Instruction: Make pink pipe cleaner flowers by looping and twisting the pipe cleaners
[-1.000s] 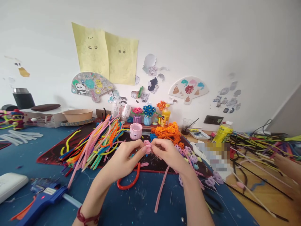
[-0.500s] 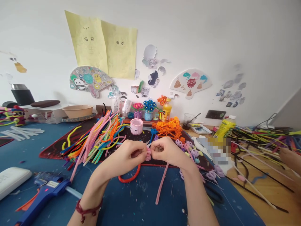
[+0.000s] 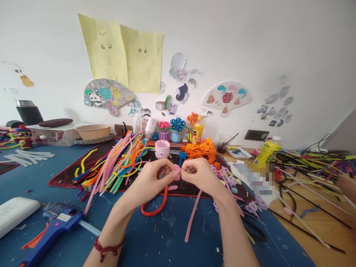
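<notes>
Both my hands meet above the blue mat and pinch a small coiled pink pipe cleaner piece (image 3: 176, 172). My left hand (image 3: 151, 180) grips it from the left with curled fingers. My right hand (image 3: 198, 174) is closed on its right side with fingertips pressed together. Below the hands lie a red curved pipe cleaner (image 3: 155, 205) and a straight pink pipe cleaner (image 3: 192, 217).
A heap of coloured pipe cleaners (image 3: 116, 165) lies to the left and a blue glue gun (image 3: 52, 230) at the near left. Orange twisted shapes (image 3: 201, 150), a pink cup (image 3: 162, 149), purple flower pieces (image 3: 251, 207) and black stems (image 3: 306, 207) surround the work. Another person's hand (image 3: 346, 183) is at the right edge.
My hands stayed together on the pink piece and shifted slightly, the fingers working it. The view tilted a little.
</notes>
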Motion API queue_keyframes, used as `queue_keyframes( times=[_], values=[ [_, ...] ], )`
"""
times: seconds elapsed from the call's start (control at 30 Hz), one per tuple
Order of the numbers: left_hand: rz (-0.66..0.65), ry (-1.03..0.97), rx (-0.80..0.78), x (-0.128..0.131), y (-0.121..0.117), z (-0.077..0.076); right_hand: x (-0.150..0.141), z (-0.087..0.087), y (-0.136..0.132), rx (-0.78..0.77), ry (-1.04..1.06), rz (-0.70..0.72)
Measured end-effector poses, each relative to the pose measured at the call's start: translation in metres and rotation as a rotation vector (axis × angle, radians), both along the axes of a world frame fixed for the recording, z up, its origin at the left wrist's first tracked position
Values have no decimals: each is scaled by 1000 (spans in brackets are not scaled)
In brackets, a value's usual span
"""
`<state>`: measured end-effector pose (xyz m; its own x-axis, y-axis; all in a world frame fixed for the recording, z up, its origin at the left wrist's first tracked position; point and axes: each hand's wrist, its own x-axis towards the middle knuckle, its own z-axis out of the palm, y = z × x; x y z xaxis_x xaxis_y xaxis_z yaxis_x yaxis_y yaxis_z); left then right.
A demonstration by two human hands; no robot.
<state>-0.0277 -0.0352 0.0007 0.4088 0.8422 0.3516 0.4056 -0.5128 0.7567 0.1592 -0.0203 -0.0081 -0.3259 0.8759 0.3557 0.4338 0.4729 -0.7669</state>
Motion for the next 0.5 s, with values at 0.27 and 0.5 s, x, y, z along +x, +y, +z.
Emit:
queue_keyframes(
  times=[0.27, 0.5],
  values=[
    [-22, -190, -88, 9, 0, 1, -2, 0, -1, 59, 26, -48],
    [79, -131, 10, 8, 4, -4, -1, 1, -1, -7, 77, -25]
  ],
)
